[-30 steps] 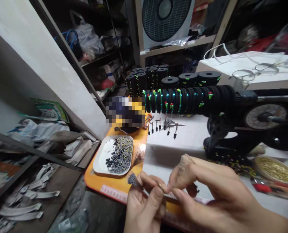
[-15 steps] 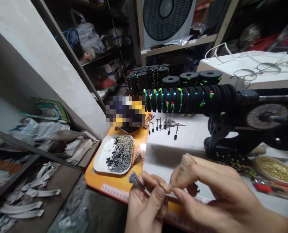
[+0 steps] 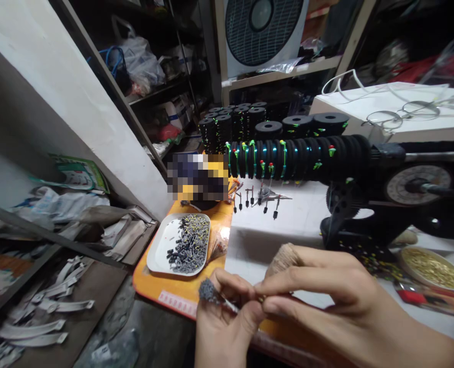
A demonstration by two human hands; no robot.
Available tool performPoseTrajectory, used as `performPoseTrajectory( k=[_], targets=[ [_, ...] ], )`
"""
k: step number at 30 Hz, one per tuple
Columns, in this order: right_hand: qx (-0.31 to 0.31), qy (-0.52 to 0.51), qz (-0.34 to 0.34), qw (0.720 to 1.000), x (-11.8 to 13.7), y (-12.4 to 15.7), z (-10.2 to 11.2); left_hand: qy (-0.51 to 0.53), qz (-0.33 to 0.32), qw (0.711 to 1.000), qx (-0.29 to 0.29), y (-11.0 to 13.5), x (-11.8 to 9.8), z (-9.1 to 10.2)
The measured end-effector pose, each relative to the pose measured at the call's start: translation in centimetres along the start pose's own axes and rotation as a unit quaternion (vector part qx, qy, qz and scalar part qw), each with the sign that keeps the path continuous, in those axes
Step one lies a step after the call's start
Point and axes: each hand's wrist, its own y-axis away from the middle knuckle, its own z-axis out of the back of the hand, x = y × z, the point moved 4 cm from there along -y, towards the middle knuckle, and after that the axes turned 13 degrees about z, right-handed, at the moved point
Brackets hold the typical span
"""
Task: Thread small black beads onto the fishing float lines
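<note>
My left hand (image 3: 229, 327) is closed around a bundle of thin wires with grey tips (image 3: 208, 290), which stick out on its left side. Its thumb and forefinger meet the fingertips of my right hand (image 3: 337, 299) over a tiny piece that the fingers mostly hide. My right hand is pinched shut, and a beige wrap (image 3: 284, 258) covers one of its fingers. To the left, a white tray (image 3: 153, 258) carries many small grey, black and yellow pieces (image 3: 192, 245). Above the hands, a row of black spools (image 3: 307, 158) wound with green and blue line sits on a black machine (image 3: 349, 197).
At right stands a bowl (image 3: 406, 258) of small gold parts, beside a red-and-black packet (image 3: 414, 294). More black spools (image 3: 268, 128) stand upright behind. Eyeglasses (image 3: 383, 120) rest on a white box (image 3: 449, 115). Short wires with black tips (image 3: 252, 197) hang below the spool row.
My fingertips have drawn closer together around the tiny piece. The wire bundle in my left hand has turned, its grey tips now facing the camera more. My right hand has shifted slightly left.
</note>
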Motion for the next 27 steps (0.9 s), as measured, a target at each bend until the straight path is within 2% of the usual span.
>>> performPoseTrajectory(
  k=[4, 7, 10, 13, 16, 18, 20, 23, 25, 27],
  targets=[
    [0.010, -0.048, -0.071, 0.996, -0.5, -0.3, 0.1, -0.060, -0.051, 0.996, -0.034, 0.2, -0.7, -0.1],
    [0.001, -0.060, -0.107, 0.992, -0.7, -0.3, 0.2, -0.062, -0.081, 0.995, -0.011, -0.2, -0.9, -0.6],
    [-0.006, -0.069, -0.114, 0.991, -0.6, -0.2, 0.4, -0.057, -0.136, 0.989, 0.018, -0.5, -1.3, -0.9],
    [0.025, -0.019, -0.070, 0.997, -0.2, -0.1, 0.4, -0.038, -0.148, 0.987, 0.041, -0.6, -1.5, -0.8],
    [0.057, 0.101, 0.057, 0.992, 0.5, -0.2, 0.4, -0.031, -0.100, 0.990, 0.100, -0.4, -1.5, -0.6],
    [0.069, 0.203, 0.181, 0.960, 1.2, -0.1, 0.5, -0.070, -0.034, 0.991, 0.112, -0.5, -1.3, -0.1],
    [0.058, 0.299, 0.269, 0.914, 1.7, 0.0, 1.1, -0.137, 0.034, 0.985, 0.102, -0.8, -1.1, 0.7],
    [0.048, 0.391, 0.314, 0.864, 1.2, -0.1, 2.4, -0.233, 0.107, 0.960, 0.111, -1.1, -1.0, 1.2],
    [0.078, 0.436, 0.352, 0.825, 0.6, -0.2, 3.2, -0.284, 0.124, 0.943, 0.121, -1.2, -1.2, 1.2],
    [0.075, 0.483, 0.370, 0.790, -0.2, -0.4, 4.2, -0.313, 0.122, 0.935, 0.111, -1.1, -1.4, 1.0]
  ],
)
